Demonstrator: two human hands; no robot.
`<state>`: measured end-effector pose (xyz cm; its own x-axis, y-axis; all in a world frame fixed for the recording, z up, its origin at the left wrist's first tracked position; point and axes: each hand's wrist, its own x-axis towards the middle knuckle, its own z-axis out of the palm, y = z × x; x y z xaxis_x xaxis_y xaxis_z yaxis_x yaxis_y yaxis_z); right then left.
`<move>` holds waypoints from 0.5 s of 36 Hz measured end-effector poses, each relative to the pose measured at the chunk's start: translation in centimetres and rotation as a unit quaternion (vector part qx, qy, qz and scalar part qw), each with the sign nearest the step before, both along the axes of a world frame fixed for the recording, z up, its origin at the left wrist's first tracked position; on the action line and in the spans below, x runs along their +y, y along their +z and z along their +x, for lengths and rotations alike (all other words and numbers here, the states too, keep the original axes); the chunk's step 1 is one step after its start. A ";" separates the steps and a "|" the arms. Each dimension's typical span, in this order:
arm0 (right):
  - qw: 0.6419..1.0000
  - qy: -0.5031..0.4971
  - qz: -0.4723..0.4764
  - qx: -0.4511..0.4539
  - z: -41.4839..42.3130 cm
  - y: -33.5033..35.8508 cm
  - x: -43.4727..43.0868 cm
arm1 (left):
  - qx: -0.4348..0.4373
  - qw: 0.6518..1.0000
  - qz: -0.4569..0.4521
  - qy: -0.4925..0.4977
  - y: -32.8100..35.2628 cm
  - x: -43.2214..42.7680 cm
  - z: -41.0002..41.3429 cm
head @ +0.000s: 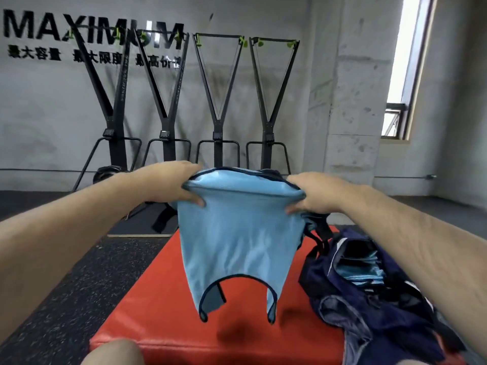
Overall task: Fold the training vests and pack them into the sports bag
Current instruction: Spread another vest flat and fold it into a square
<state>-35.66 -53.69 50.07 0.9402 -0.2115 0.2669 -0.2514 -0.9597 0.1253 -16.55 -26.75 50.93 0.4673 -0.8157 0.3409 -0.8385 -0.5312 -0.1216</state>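
A light-blue mesh training vest with navy trim is gripped, upside down, by left hand and right hand above a red padded mat; seemingly folded vests lie inside the navy sports bag.

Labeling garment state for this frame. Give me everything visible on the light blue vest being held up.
The light blue training vest is thin, slightly shiny fabric with dark navy piping along its edges. It hangs upside down: the left hand and right hand pinch the hem corners, stretching it flat, while the neck cutout and two shoulder straps dangle at the bottom. It hangs in the air above the red mat, with only the hands seen touching it.
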 end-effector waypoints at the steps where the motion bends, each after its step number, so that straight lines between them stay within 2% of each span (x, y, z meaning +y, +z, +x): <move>1: 0.999 -0.006 -0.036 0.013 0.0 -0.1 0.2 | -0.017 1.000 0.024 0.002 -0.2 0.0 0.4; 3: 0.999 -0.016 -0.037 0.020 -0.3 -0.2 0.4 | -0.019 0.999 0.030 -0.001 -0.6 0.2 1.0; 5: 0.999 -0.019 0.036 0.016 -0.9 -0.4 0.3 | -0.013 1.000 0.010 0.004 -1.1 0.6 1.2; 10: 0.990 0.050 0.131 -0.024 -1.8 -0.4 0.2 | 0.049 0.998 -0.020 -0.019 -1.7 1.6 0.4; 13: 0.976 0.079 0.204 -0.023 -2.5 -0.1 0.1 | 0.120 0.991 -0.039 -0.046 -1.5 2.6 0.0; 18: 0.966 0.075 0.247 -0.015 -1.7 0.2 -1.1 | 0.169 0.982 -0.045 -0.067 -1.0 2.6 0.9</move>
<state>-37.40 -54.82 50.31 0.9638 -0.1813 0.1955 -0.1010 -0.9269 -0.3616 -15.64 -24.15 49.96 0.4567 -0.8511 0.2588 -0.8860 -0.4090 0.2186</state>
